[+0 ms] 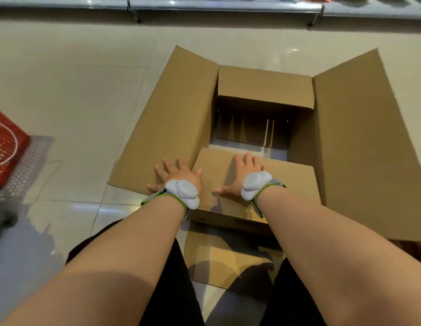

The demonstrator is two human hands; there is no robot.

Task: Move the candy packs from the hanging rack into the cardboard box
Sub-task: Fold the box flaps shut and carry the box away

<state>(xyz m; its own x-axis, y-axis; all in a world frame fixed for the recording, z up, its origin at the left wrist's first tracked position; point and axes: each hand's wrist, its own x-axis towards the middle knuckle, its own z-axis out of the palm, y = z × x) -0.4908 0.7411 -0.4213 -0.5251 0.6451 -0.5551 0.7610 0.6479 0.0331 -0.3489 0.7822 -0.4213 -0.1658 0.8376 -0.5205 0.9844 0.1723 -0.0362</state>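
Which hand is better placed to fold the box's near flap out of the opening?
Right. The right hand lies flat on the near flap itself; the left hand rests mostly on the left side flap.

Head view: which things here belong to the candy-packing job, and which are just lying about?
Part of the job:
cardboard box, flaps open
left hand, flat on the left flap
right hand, flat on the near flap

Lying about:
red basket at left
perforated mat beneath it
shelf rail at the top

No candy packs visible.

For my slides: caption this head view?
Both open hands, left and right, press flaps of an open brown cardboard box.
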